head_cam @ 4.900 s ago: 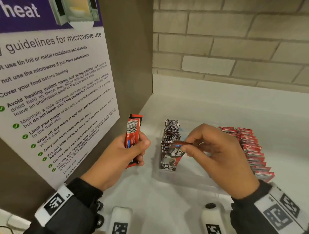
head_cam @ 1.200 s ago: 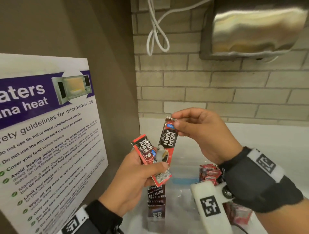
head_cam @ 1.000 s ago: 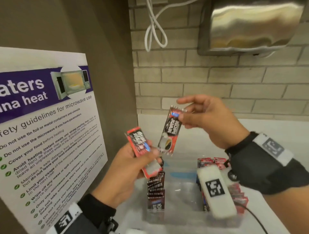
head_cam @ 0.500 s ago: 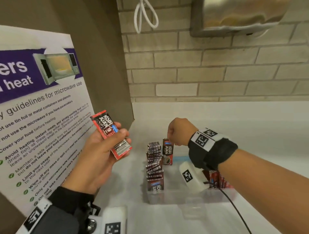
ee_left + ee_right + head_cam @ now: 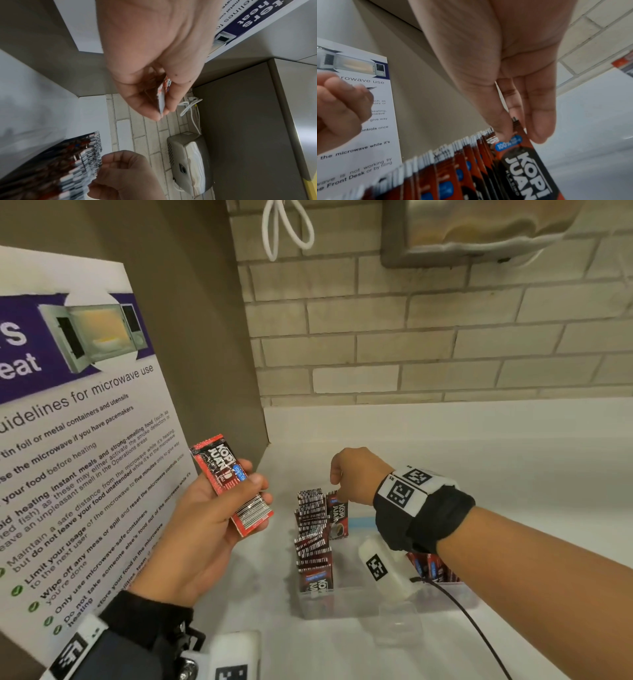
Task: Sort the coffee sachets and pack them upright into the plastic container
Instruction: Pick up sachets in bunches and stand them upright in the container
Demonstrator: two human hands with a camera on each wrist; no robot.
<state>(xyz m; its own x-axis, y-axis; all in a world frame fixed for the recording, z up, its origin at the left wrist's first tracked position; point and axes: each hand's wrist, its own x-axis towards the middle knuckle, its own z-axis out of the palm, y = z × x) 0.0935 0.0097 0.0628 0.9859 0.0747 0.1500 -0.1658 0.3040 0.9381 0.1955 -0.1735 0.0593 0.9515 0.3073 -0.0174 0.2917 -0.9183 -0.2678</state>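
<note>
Poster (image 5: 68, 440): a flat, glossy printed sheet is leaning at my far left, behind my left hand; I am not touching it.

Left grip (image 5: 205, 518): my left hand is grasping a red sachet (image 5: 231, 482), thumb across its face and fingers curled behind, raised above the tabletop (image 5: 513, 474) and left of the container.

Red sachet, feel: a thin, flat foil strip with crimped ends and a barcode at the lower end; slick, light and easily bent.

Dark row (image 5: 313, 539): dark sachets are standing on edge along the left wall of the plastic container (image 5: 342, 604), packed face to face, barcoded tops up and fanning slightly.

Right grip (image 5: 356, 474): my right hand is pinching the top edge of a dark sachet (image 5: 339, 515) between thumb and fingertips (image 5: 539, 128), setting it upright at the far end of that row.

Red row (image 5: 433, 568): red sachets are standing on the container's right side, mostly hidden under my right wrist.

Container, feel: clear, thin-walled and rectangular, light on a smooth white tabletop.

Risk, tipping: if I am letting go before the sachet is leaning on its neighbours, it is likely falling flat into the open middle.

Risk, domino: pushing sideways could be toppling the loose fan of dark sachets.

Risk, sliding: a downward shove may be shifting the light container.

Risk, mixing: the red sachet belongs with the right row, not here.
</note>
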